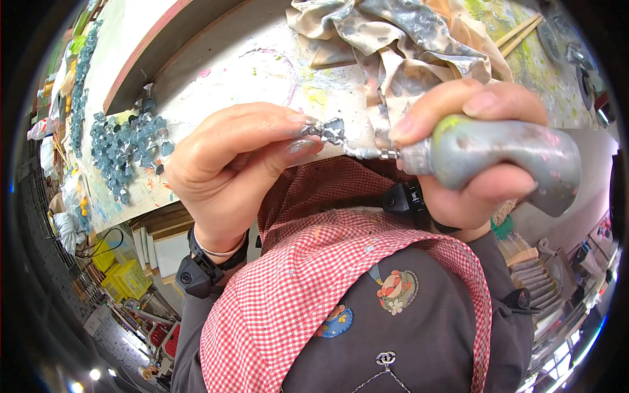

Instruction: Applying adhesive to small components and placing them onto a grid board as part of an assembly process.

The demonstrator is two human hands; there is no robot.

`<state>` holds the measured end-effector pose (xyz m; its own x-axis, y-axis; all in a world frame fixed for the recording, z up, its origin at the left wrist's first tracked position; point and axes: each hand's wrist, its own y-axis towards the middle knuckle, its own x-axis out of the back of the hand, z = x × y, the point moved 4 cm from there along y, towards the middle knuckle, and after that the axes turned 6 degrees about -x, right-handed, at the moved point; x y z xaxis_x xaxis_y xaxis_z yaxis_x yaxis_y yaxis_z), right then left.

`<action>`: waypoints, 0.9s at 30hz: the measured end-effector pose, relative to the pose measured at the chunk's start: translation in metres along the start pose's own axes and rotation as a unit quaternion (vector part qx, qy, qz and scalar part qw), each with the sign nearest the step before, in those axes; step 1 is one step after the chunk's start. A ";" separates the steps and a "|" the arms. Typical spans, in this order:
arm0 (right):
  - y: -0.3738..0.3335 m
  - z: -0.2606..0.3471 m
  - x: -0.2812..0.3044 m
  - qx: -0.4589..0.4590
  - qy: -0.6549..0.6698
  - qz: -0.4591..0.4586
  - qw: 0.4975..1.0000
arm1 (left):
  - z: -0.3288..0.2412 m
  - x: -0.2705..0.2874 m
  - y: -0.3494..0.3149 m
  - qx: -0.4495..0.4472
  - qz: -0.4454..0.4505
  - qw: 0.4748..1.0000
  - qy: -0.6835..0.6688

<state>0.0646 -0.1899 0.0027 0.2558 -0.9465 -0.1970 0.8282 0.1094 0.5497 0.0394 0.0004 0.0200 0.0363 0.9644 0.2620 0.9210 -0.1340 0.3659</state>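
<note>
My left hand (246, 150) pinches a small dark grey-blue piece (327, 129) between thumb and fingertips; grey paint smears the fingers. What the piece is, I cannot make out. In my right hand (472, 111) lies a soft squeeze bottle (511, 160) of greyish paint, tilted sideways, its sides dented by my grip. The bottle's thin metal nozzle (370, 153) points left and its tip meets or nearly meets the piece. Beyond my left hand, many similar small grey-blue pieces (124, 147) are heaped on the table.
A paint-stained cloth (406, 39) lies crumpled on the paint-spotted table (242, 75), with wooden sticks (521, 34) to its right. A raised board edge (154, 49) stands at the back left. Yellow crates (128, 278) sit below the table at left.
</note>
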 end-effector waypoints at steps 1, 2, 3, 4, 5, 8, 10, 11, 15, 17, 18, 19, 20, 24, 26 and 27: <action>-0.001 -0.003 0.002 0.036 0.041 0.010 0.998 | 0.001 0.000 0.000 0.025 -0.004 1.000 -0.004; -0.001 -0.002 0.002 0.071 0.082 0.019 0.994 | -0.001 -0.001 0.000 0.024 -0.005 1.000 -0.003; -0.004 -0.001 0.001 0.049 0.080 -0.048 0.994 | -0.001 -0.002 0.001 0.051 -0.010 0.998 -0.044; -0.003 -0.002 0.002 0.049 0.081 -0.048 0.994 | 0.000 -0.003 0.001 0.078 -0.014 0.993 -0.084; -0.002 -0.002 0.003 0.074 0.070 -0.042 0.994 | 0.000 -0.002 0.001 0.078 -0.015 0.993 -0.083; -0.001 0.000 0.004 0.097 0.050 -0.039 0.993 | -0.001 -0.003 0.002 0.062 -0.006 0.993 -0.103; -0.001 0.001 0.005 0.092 0.039 -0.042 0.994 | -0.001 -0.003 0.002 0.069 -0.001 0.993 -0.093; -0.002 0.000 0.005 0.090 0.035 -0.045 0.994 | -0.001 -0.003 0.002 0.069 -0.002 0.993 -0.093; -0.002 0.001 0.004 0.080 0.013 -0.053 0.995 | -0.002 -0.004 0.002 0.073 -0.005 0.993 -0.089; -0.003 0.001 0.002 0.074 0.005 -0.057 0.996 | -0.002 -0.002 0.000 0.075 -0.008 0.993 -0.089; -0.004 0.001 0.002 0.071 0.001 -0.059 0.996 | -0.001 -0.001 -0.001 0.084 -0.008 0.993 -0.087; -0.004 0.002 0.002 0.068 -0.006 -0.061 0.996 | 0.000 -0.002 -0.001 0.091 -0.006 0.992 -0.089; -0.005 0.003 0.003 0.065 -0.014 -0.063 0.996 | 0.000 -0.002 -0.001 0.091 -0.006 0.992 -0.091; -0.006 0.005 0.001 0.056 -0.032 -0.070 0.995 | -0.002 -0.002 -0.001 0.093 -0.006 0.991 -0.095; -0.007 0.005 0.001 0.051 -0.042 -0.073 0.995 | -0.002 -0.002 -0.001 0.095 -0.008 0.991 -0.094; -0.006 0.005 0.001 0.049 -0.046 -0.074 0.995 | -0.002 -0.003 0.000 0.095 -0.006 0.991 -0.092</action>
<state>0.0570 -0.1932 0.0031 0.0837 -0.9743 -0.2090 0.8000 -0.0593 0.5971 0.0385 -0.0027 0.0213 0.0782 0.9934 0.0845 0.9775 -0.0930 0.1891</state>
